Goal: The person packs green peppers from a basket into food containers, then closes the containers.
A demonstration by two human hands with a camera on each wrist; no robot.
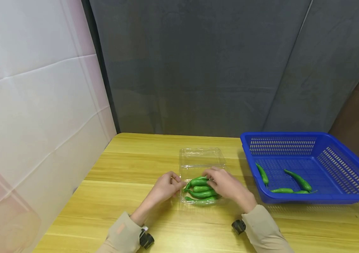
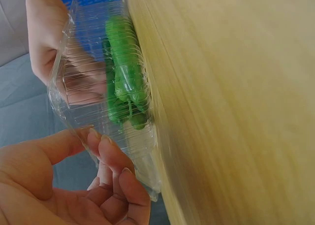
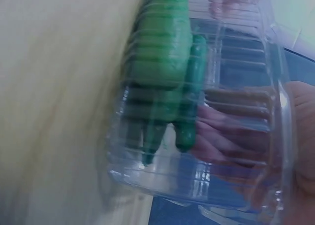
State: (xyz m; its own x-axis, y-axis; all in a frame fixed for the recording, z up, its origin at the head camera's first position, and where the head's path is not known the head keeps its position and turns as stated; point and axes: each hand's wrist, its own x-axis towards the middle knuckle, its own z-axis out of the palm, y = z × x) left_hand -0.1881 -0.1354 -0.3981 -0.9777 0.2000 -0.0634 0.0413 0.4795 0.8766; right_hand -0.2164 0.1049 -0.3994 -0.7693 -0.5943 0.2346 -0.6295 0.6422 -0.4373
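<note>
A clear plastic clamshell box (image 1: 202,165) lies on the table with its lid folded back, away from me. Several green chili peppers (image 1: 203,194) lie side by side in its base. At the box's left edge, my left hand (image 1: 165,187) pinches the rim between thumb and fingertips, as the left wrist view shows closely. My right hand (image 1: 226,184) reaches over the right side into the box, its fingers at the peppers' right ends. Through the ribbed wall in the right wrist view, those fingers (image 3: 216,136) show beside a dark green pepper (image 3: 189,97); whether they grip one is unclear.
To the right stands a blue perforated plastic basket (image 1: 320,175) with a few green chili peppers (image 1: 297,179) inside, mostly toward its near left. The wooden table (image 1: 128,168) meets a grey curtain (image 1: 185,70) behind and a pale cloth wall (image 1: 40,105) at left.
</note>
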